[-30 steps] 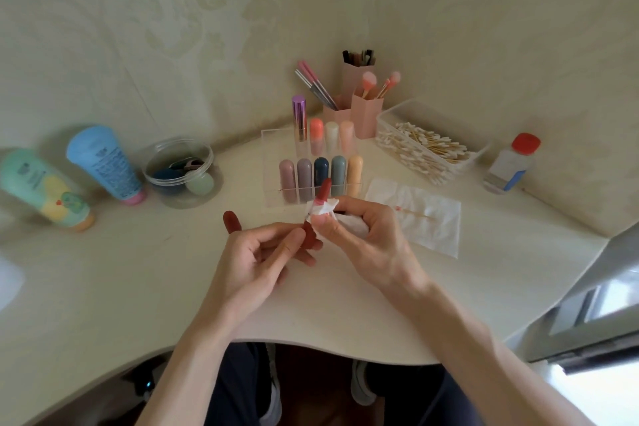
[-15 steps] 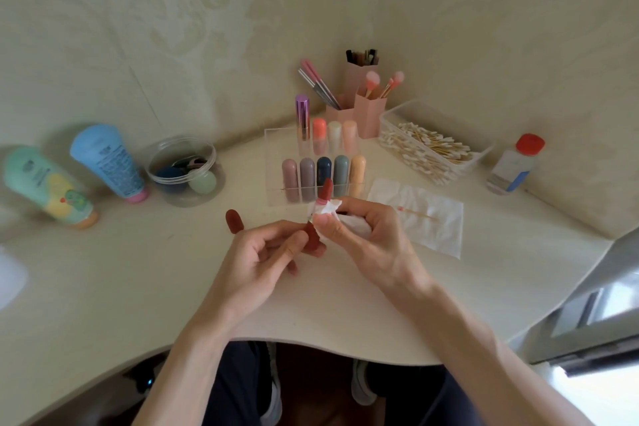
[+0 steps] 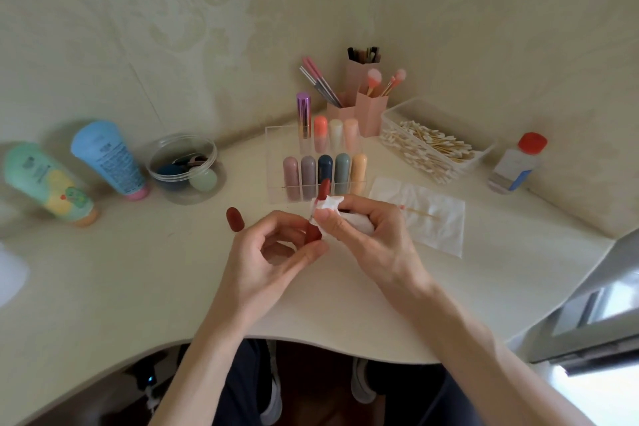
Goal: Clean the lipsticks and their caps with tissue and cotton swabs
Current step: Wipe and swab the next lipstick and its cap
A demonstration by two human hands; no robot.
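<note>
Mid-counter, between the hands: the red lipstick (image 3: 324, 190) is held up tilted, bullet out, above the counter (image 3: 138, 270) and in front of the clear organizer (image 3: 276, 162).
Left grip (image 3: 266, 252): thumb and fingers pinch the tube's base. Over the last second the fingers have shifted round it, and the thumb now sits lower.
Right grip (image 3: 366, 235): curled round a tissue wad (image 3: 330, 205), pressing it on the collar under the bullet. It has stayed at that spot.
Cap (image 3: 235, 219): rests alone on the counter, left of the left grip and apart from it.
Cotton swab (image 3: 418, 212): lies on the flat tissue sheet (image 3: 435, 232) to the right.
Meaning: the tube is probably being turned inside the tissue, so the collar wipe is under way. The cap looks yet to be cleaned.
</note>
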